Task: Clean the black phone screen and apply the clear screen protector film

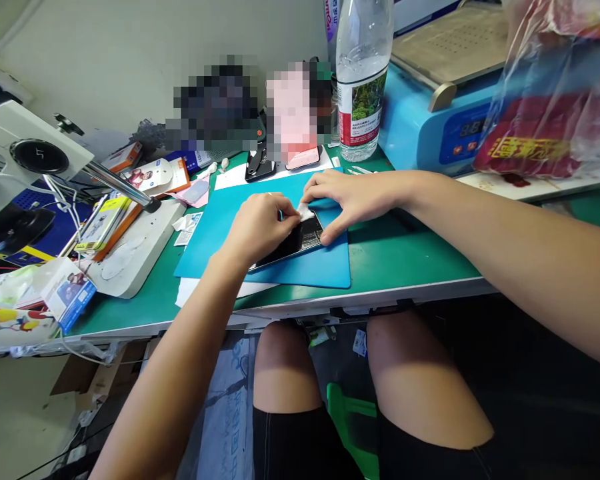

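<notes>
A smartphone [291, 248] with a dark screen lies slanted on a blue mat [220, 233]. My left hand [261, 225] is over its left part, fingers pinched together on a small wad of white tissue [306, 212] at the phone's far edge. From the right, my right hand [353, 197] spans the phone's end. Its thumb presses the near corner and its bent fingers reach the far side by the tissue. Part of the phone is covered by my left hand.
Behind the mat lie a black phone [260, 164] and small papers. A water bottle [363, 87] and a blue heating machine [420, 113] stand at the back right, beside a plastic bag [545, 120]. At left are a microscope stand [135, 247] and several boxes.
</notes>
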Demonstrator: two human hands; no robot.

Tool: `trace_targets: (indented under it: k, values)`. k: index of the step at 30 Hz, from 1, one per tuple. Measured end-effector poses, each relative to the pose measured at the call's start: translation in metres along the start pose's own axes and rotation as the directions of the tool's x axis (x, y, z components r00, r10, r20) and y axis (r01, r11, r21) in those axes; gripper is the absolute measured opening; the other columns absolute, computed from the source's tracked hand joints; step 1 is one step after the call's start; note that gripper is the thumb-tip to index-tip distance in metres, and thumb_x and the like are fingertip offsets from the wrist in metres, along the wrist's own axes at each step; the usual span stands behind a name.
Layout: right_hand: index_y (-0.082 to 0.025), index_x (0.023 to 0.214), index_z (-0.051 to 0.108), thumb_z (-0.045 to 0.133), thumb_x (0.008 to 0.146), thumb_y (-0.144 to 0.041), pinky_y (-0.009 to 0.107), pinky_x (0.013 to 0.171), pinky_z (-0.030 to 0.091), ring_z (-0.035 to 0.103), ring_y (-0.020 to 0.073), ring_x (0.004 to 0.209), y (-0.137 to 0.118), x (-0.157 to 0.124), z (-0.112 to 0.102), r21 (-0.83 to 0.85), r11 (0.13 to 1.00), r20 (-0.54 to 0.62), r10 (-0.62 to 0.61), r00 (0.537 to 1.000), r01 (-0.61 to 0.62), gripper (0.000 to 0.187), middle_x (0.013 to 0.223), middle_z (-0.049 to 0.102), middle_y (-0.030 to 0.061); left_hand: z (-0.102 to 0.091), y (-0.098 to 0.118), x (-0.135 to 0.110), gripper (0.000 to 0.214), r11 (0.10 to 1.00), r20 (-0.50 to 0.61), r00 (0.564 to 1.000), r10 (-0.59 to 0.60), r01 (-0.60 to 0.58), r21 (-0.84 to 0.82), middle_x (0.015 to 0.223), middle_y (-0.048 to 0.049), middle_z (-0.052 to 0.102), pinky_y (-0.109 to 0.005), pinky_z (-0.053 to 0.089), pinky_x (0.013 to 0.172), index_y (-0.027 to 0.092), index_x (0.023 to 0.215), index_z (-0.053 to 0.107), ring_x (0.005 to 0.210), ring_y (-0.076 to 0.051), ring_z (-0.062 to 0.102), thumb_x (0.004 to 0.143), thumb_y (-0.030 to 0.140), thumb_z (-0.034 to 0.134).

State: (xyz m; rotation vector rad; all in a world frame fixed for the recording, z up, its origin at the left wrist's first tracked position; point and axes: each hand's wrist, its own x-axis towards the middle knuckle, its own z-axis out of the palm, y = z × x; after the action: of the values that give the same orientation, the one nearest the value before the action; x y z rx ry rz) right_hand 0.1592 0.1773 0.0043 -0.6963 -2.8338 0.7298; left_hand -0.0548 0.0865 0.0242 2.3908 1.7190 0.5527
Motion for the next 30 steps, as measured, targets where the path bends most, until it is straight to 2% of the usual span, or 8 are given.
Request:
trace_targets:
  k: [4, 8, 12, 16, 19, 22, 26, 30]
  values:
    - [-0.027, 0.138, 0.064, 0.077, 0.065, -0.081, 0.054, 0.118, 0.038, 0.045, 0.0404, 0.14, 0.0, 0.0, 0.0, -0.005, 1.0, -0.003, 0.001, 1.0, -0.001, 0.091, 0.143, 0.056, 0.0122, -0.008, -0.013, -0.002, 0.012, 0.999, 0.004, 1.0, -0.02, 0.02, 0.028, 0.079, -0.0041, 0.077, -0.034, 0.047, 0.069, 0.02, 0.076, 0.079, 0.074, -0.022, 0.067, 0.085, 0.019, 0.072]
    - [-0.025, 0.138, 0.065, 0.077, 0.065, -0.08, 0.053, 0.117, 0.039, 0.047, 0.0405, 0.137, -0.001, 0.0, 0.0, -0.018, 1.0, -0.008, -0.002, 1.0, 0.002, 0.093, 0.141, 0.057, 0.0134, -0.004, -0.003, -0.011, 0.013, 1.0, -0.004, 1.0, 0.023, -0.023, 0.012, 0.08, -0.0039, 0.075, -0.033, 0.045, 0.067, 0.02, 0.079, 0.08, 0.071, -0.019, 0.064, 0.088, 0.021, 0.071]
    - [-0.025, 0.136, 0.065, 0.076, 0.064, -0.082, 0.053, 0.115, 0.039, 0.047, 0.0406, 0.136, -0.002, -0.001, 0.001, -0.013, 1.0, -0.014, -0.004, 1.0, 0.004, 0.092, 0.14, 0.057, 0.0129, 0.003, 0.004, -0.006, 0.014, 0.998, -0.014, 0.999, 0.051, -0.051, -0.031, 0.079, -0.0029, 0.072, -0.033, 0.043, 0.067, 0.02, 0.079, 0.08, 0.07, -0.018, 0.061, 0.089, 0.023, 0.071]
    - [-0.026, 0.139, 0.064, 0.077, 0.066, -0.081, 0.054, 0.117, 0.038, 0.045, 0.0409, 0.139, 0.0, -0.002, 0.001, -0.007, 1.0, -0.011, 0.014, 1.0, -0.014, 0.092, 0.144, 0.056, 0.0128, -0.008, -0.016, -0.007, 0.014, 1.0, 0.005, 1.0, 0.013, -0.013, 0.0, 0.08, -0.0033, 0.073, -0.033, 0.043, 0.067, 0.02, 0.076, 0.077, 0.072, -0.019, 0.064, 0.088, 0.025, 0.07]
    - [-0.027, 0.139, 0.065, 0.076, 0.065, -0.082, 0.054, 0.116, 0.039, 0.046, 0.0407, 0.14, 0.001, -0.002, 0.001, -0.009, 1.0, -0.015, 0.022, 1.0, -0.022, 0.092, 0.145, 0.055, 0.0121, -0.025, -0.039, -0.028, 0.018, 0.999, 0.003, 1.0, 0.001, -0.001, 0.042, 0.077, -0.0039, 0.072, -0.034, 0.043, 0.068, 0.02, 0.073, 0.074, 0.07, -0.02, 0.063, 0.088, 0.029, 0.07]
    - [-0.03, 0.137, 0.066, 0.076, 0.064, -0.084, 0.055, 0.115, 0.04, 0.047, 0.0409, 0.138, 0.003, -0.001, 0.001, -0.017, 1.0, -0.038, 0.001, 0.999, -0.002, 0.091, 0.142, 0.057, 0.0112, -0.037, -0.052, -0.056, 0.021, 0.998, -0.021, 1.0, -0.01, 0.011, 0.064, 0.075, -0.0033, 0.07, -0.034, 0.043, 0.067, 0.021, 0.074, 0.073, 0.067, -0.019, 0.061, 0.091, 0.032, 0.067]
    - [-0.03, 0.137, 0.066, 0.075, 0.065, -0.085, 0.055, 0.115, 0.04, 0.048, 0.0405, 0.138, 0.002, -0.001, 0.001, -0.024, 1.0, -0.037, 0.002, 0.999, -0.003, 0.091, 0.142, 0.057, 0.0127, -0.036, -0.05, -0.085, 0.019, 0.999, -0.046, 0.999, -0.015, 0.017, 0.042, 0.08, -0.0035, 0.071, -0.033, 0.047, 0.068, 0.021, 0.079, 0.073, 0.07, -0.018, 0.063, 0.094, 0.031, 0.065]
    - [-0.033, 0.138, 0.066, 0.074, 0.065, -0.085, 0.056, 0.114, 0.041, 0.048, 0.0421, 0.138, 0.002, -0.001, 0.001, -0.031, 1.0, -0.037, 0.005, 0.999, -0.006, 0.09, 0.144, 0.057, 0.0113, -0.028, -0.04, -0.1, 0.017, 1.0, -0.075, 0.997, -0.01, 0.008, -0.023, 0.085, -0.0034, 0.07, -0.031, 0.049, 0.07, 0.021, 0.082, 0.071, 0.077, -0.018, 0.066, 0.097, 0.026, 0.064]
